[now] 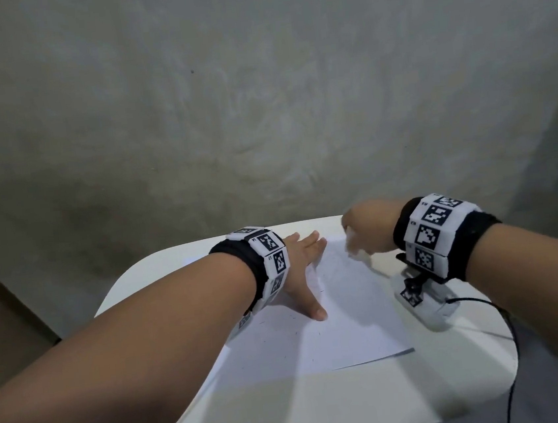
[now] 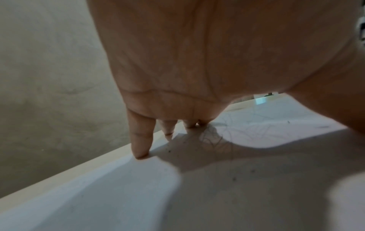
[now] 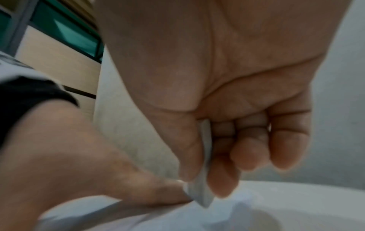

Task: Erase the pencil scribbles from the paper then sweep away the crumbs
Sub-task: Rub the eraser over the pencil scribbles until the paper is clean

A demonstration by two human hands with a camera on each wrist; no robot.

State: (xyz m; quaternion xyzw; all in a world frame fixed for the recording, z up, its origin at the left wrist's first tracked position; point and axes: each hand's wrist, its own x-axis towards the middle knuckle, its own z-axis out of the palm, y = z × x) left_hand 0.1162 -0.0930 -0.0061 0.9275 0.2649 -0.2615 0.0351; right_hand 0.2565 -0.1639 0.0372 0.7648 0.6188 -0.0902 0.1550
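A white sheet of paper (image 1: 353, 310) lies on the white table (image 1: 292, 413). Faint pencil scribbles (image 2: 215, 137) show near its far end, and small dark crumbs (image 2: 252, 171) are scattered over it. My left hand (image 1: 302, 267) lies flat with straight fingers, pressing the sheet's left part; in the left wrist view its fingertips (image 2: 141, 154) touch down near the table's edge. My right hand (image 1: 364, 233) hovers, blurred, over the paper's far right corner and pinches a white eraser (image 3: 203, 192) between thumb and curled fingers. The eraser's tip (image 1: 357, 253) points down at the paper, close to my left hand (image 3: 98, 164).
A grey wall stands right behind the table's far rounded edge (image 1: 238, 234). A black cable (image 1: 502, 318) runs off the table's right side from the camera unit (image 1: 425, 306) under my right wrist. The table's near half lies bare in front of the paper.
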